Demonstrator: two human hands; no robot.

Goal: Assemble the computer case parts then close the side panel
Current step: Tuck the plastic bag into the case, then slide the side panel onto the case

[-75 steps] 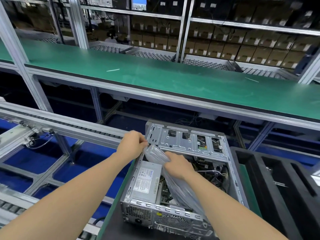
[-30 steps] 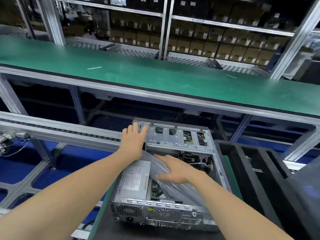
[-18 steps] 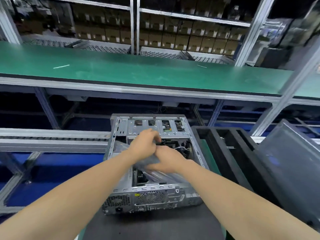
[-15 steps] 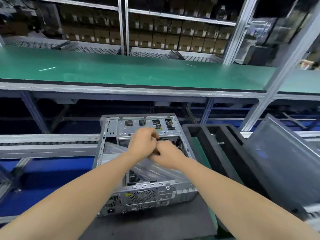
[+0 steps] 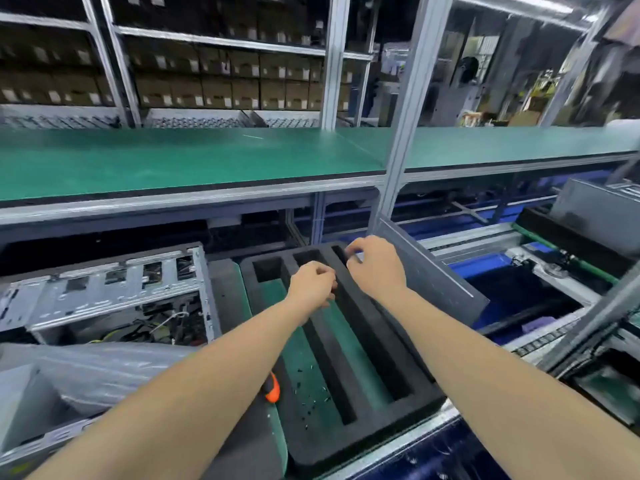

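Note:
The open computer case [image 5: 104, 296] lies on its side at the left, with cables showing inside. A clear plastic bag [image 5: 100, 368] rests over its near part. The grey side panel [image 5: 440, 282] stands tilted along the right side of a black foam tray [image 5: 349, 344]. Both hands hover over the tray's far end. My left hand [image 5: 311, 285] is curled shut with nothing seen in it. My right hand [image 5: 375, 268] is just in front of the panel's left edge, fingers bent and apart; I cannot tell whether it touches the panel.
An orange-handled screwdriver [image 5: 272, 391] lies between case and tray, and small dark screws [image 5: 308, 393] are scattered in a tray groove. A green shelf [image 5: 173, 161] runs overhead behind. An aluminium post [image 5: 403, 140] rises behind the panel. Another grey case [image 5: 595, 216] sits far right.
Both hands have left the case and the plastic bag and moved right, over the foam tray near the side panel. The view has swung right, so the case now sits at the left.

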